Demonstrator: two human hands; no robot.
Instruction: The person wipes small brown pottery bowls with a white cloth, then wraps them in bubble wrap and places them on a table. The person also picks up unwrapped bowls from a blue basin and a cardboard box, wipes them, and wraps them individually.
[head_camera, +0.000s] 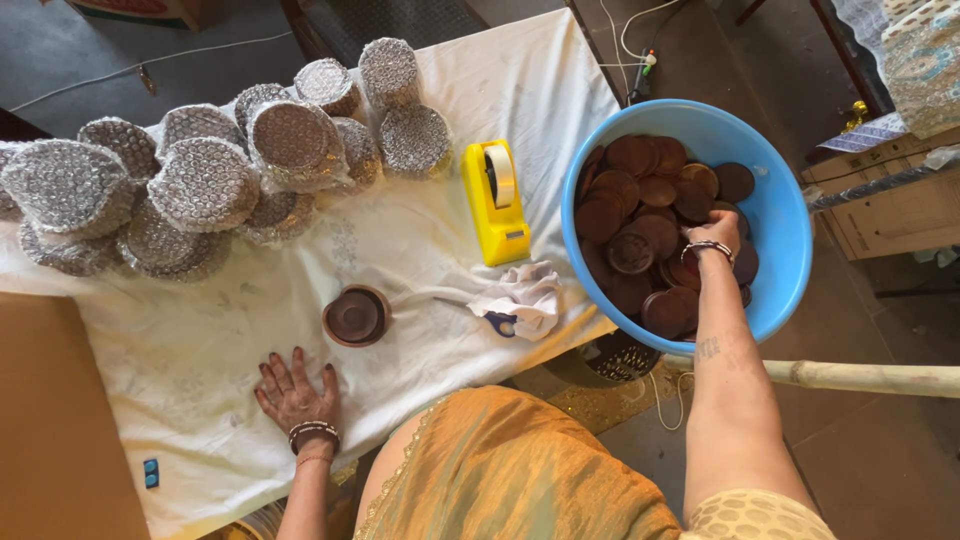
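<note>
reaching right hand (716, 232) into blue tub (790, 215) (brown discs (640, 215)), left hand (292, 392) flat on cloth (400, 240)

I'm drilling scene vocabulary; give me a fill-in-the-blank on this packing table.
1. The right hand reaches into a round ____ plastic tub of brown clay discs.
2. The left hand lies flat on the white ____.
3. The tape dispenser is ____.

Missing: blue; cloth; yellow

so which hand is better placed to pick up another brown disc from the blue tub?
Right. The right hand is already inside the blue tub, fingers down among the brown discs. The left hand lies flat on the white cloth, far from the tub.
</note>
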